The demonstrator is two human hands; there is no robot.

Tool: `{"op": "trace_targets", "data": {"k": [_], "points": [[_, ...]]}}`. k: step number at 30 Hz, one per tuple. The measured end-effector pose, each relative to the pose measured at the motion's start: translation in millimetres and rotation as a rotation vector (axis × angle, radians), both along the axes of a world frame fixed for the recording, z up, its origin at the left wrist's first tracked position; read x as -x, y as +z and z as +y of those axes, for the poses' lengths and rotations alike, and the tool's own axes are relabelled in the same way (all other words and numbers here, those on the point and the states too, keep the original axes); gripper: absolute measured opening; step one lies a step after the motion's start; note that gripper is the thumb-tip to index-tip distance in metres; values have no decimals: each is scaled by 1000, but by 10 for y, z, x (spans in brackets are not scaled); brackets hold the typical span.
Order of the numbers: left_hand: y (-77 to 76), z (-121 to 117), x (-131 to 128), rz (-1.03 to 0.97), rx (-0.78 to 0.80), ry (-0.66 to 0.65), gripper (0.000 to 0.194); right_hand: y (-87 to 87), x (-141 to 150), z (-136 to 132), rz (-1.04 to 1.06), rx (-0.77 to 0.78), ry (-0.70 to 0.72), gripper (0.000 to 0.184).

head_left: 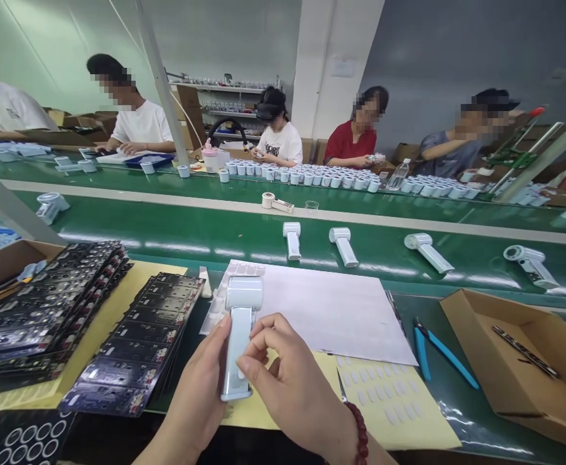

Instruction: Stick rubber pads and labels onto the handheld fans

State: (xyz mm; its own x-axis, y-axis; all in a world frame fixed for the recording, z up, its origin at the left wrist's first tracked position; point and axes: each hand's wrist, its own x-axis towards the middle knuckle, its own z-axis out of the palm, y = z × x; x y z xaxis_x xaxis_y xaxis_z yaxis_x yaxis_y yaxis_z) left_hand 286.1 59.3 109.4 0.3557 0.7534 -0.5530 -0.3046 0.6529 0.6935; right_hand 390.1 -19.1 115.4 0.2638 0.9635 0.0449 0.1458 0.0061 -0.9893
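Observation:
My left hand (203,387) grips the handle of a pale blue-white handheld fan (238,336), holding it upright above the bench. My right hand (283,374), with a red bead bracelet at the wrist, is pinched against the front of the fan's handle, index finger and thumb pressing a small spot there. Whatever sits under the fingertips is too small to name. Below lies a yellow sheet of small white stickers (384,394) and a white paper sheet (331,310).
Stacks of dark printed panels (132,349) lie at the left. Blue-handled pliers (438,352) and an open cardboard box (520,361) sit at the right. Several fans (344,245) lie on the green conveyor (215,226). Other people work across the belt.

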Motion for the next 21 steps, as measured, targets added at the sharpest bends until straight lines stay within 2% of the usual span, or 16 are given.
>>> {"op": "trace_targets", "data": {"k": [6, 8, 11, 12, 14, 16, 18, 21], "points": [[-2, -6, -44, -28, 15, -57, 40, -82, 23, 0, -271, -140, -42, 16], [27, -13, -51, 2, 3, -86, 37, -106, 26, -5, -210, -209, -88, 14], [140, 21, -57, 57, -18, -141, 31, -127, -34, -29, 39, -270, -247, 11], [196, 58, -59, 58, -24, -171, 31, -142, -72, -43, 73, -264, -289, 13], [320, 187, -75, 29, -64, -243, 28, -209, -153, -78, 7, -196, -303, 17], [435, 393, -129, 38, -152, -310, 27, -353, -207, -119, -171, -99, -225, 15], [514, 663, -251, 107, -247, -337, 25, -578, -209, -158, -357, -41, -160, 13], [532, 1118, -566, 216, -301, -308, 13, -985, -132, -192, -543, -24, -237, 14]]}}
